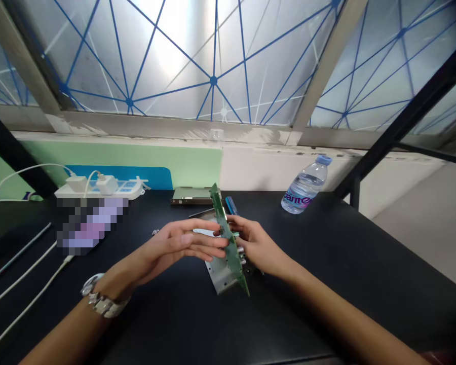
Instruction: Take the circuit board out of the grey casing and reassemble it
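Observation:
A green circuit board (234, 259) stands tilted on edge above the middle of the black table. My right hand (261, 246) grips it from the right, on the side where connectors and small parts stick out; some of those fingertips are hidden behind it. Against the board's left face rest the fingertips of my left hand (180, 244), its fingers stretched out. Under the board lies a silver metal plate (218, 278) with small holes, partly covered by the board and my hands. A few small screws (155, 232) lie left of the plate, next to my left hand.
Behind the board are a flat metal case (192, 194) and a blue-handled tool (231, 205). A water bottle (304, 187) stands back right. At back left, a white power strip (133, 189) has plugs in it, and cables (34, 299) run across the table's left side.

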The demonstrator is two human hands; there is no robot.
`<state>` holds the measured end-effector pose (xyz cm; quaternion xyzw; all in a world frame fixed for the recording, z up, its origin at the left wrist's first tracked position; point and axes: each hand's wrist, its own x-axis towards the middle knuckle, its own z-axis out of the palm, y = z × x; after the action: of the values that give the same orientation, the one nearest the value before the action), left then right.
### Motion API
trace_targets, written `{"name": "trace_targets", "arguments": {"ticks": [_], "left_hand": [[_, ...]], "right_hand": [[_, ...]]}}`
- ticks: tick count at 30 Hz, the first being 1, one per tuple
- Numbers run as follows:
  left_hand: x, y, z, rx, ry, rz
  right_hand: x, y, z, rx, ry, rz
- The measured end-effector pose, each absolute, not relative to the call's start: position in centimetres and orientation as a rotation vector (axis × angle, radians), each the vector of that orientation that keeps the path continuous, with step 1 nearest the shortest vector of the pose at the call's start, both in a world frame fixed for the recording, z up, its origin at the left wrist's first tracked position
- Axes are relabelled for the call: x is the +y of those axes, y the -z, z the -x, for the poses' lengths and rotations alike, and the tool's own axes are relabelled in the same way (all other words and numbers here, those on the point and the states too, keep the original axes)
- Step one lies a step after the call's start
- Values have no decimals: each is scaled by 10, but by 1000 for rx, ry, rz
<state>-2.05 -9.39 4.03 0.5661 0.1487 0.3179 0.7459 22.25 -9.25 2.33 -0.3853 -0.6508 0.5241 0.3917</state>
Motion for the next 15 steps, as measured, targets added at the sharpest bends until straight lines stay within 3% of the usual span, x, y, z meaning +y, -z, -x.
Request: {"name": "trace_targets", "arguments": {"ticks": [15], "left_hand": [[-103, -43, 8, 171, -613, -1270]], "right_hand": [[-99, -18, -221, -1469, -1511, 840]]}}
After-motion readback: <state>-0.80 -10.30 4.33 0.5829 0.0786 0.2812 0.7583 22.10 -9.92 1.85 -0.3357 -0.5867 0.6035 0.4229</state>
